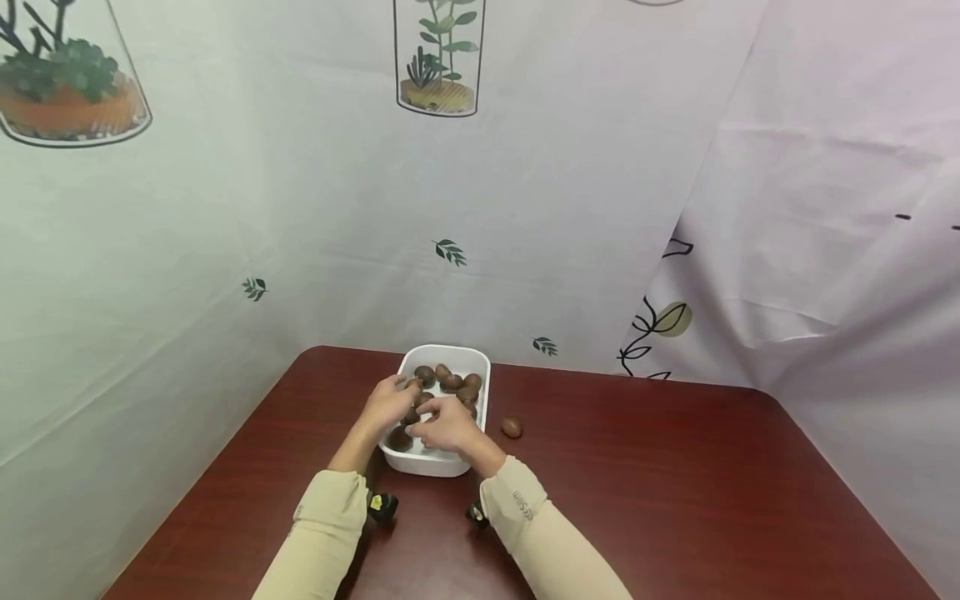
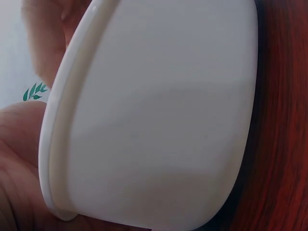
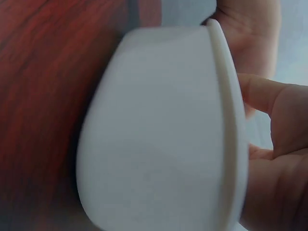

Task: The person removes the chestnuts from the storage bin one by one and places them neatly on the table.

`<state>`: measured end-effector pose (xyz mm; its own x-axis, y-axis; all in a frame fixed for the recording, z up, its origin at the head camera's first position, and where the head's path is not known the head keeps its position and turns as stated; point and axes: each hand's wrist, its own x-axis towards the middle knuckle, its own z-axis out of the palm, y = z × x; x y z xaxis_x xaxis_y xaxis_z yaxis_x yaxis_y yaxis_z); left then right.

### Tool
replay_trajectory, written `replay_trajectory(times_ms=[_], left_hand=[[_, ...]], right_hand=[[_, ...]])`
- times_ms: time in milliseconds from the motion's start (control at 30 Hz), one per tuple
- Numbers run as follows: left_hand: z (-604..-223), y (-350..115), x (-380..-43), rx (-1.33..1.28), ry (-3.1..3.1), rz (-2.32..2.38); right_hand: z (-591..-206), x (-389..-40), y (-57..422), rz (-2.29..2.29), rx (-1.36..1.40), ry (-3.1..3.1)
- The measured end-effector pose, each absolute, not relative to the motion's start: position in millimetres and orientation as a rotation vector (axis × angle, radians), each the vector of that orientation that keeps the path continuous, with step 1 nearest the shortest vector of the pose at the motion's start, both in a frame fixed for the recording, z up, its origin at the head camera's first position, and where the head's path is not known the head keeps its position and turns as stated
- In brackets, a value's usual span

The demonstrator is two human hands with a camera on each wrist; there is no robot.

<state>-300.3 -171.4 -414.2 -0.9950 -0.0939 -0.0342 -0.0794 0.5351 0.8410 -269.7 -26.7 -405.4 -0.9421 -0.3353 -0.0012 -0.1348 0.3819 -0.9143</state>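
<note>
A white rectangular tray (image 1: 427, 467) holds several brown, rounded, egg-shaped things (image 1: 451, 382) that look like kiwis, some darker than others. Over the tray's left rim reaches my left hand (image 1: 388, 402), its fingertips right at a brown piece near that side; I cannot tell if they grip it. My right hand (image 1: 447, 427) hovers over the tray's near part, fingers pointing left, a gap showing between thumb and forefinger. In both wrist views the tray's outer wall (image 2: 163, 110) blocks most of the inside, and parts of the hands show beyond the rim.
One loose brown egg-shaped piece (image 1: 512, 427) lies on the dark red table (image 1: 660, 492), right of the tray. A pale fabric backdrop (image 1: 525, 208) with printed plants rises behind the table's far edge. A dark device shows by each wrist.
</note>
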Motion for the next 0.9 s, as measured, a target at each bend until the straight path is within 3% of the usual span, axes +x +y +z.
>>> replay_trajectory(times_ms=[433, 900], left_hand=[[-416, -170, -300, 0.148, -2.737, -1.52], [-415, -169, -299, 0.142, -2.715, -1.559]], right_hand=[[-418, -278, -41, -1.635, -0.342, 2.226], [-426, -284, -48, -1.619, -0.493, 2.227]])
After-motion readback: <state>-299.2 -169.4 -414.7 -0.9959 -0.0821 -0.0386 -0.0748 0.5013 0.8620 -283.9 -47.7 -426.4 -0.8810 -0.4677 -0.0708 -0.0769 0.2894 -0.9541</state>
